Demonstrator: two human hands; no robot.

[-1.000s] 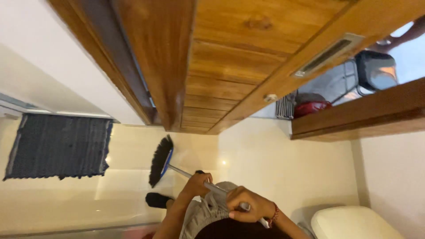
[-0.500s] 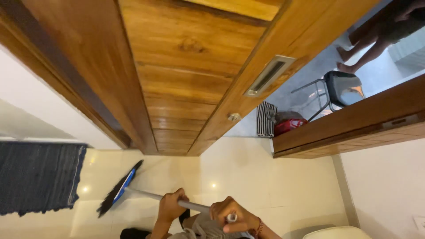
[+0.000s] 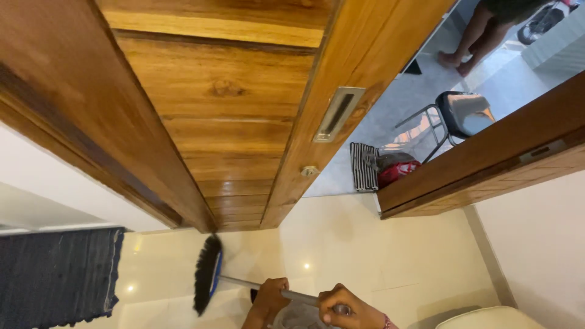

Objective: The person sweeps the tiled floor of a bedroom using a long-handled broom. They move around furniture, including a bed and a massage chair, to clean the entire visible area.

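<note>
Broom [image 3: 208,275] was the thing in hand: a dark-bristled head on a blue block, with a grey metal handle [image 3: 256,287] running back to the person. Both hands were clamped on that handle, the left hand [image 3: 268,298] further down toward the head and the right hand [image 3: 344,306] just behind it near the end, fingers curled round. The two hands sat close together but apart, low at the near edge of the floor.

The bristles rested on the cream tiled floor [image 3: 365,250], close before the foot of the wooden door [image 3: 231,122], between the dark mat [image 3: 58,277] at the left edge of the floor and the open doorway. The mat lay flat, just beside the broom head but not touching it.

As for progress, the tiles around the head looked glossy and showed no heap of dust or litter that I could make out, so how much had been swept could not be told. The stretch toward the doorway and the right wall showed nothing to tell either way.

Beyond the doorway stood a small chair [image 3: 460,116], a red bag [image 3: 396,170] and a striped cloth [image 3: 364,167], and another person's bare legs [image 3: 475,33] farther out.
</note>
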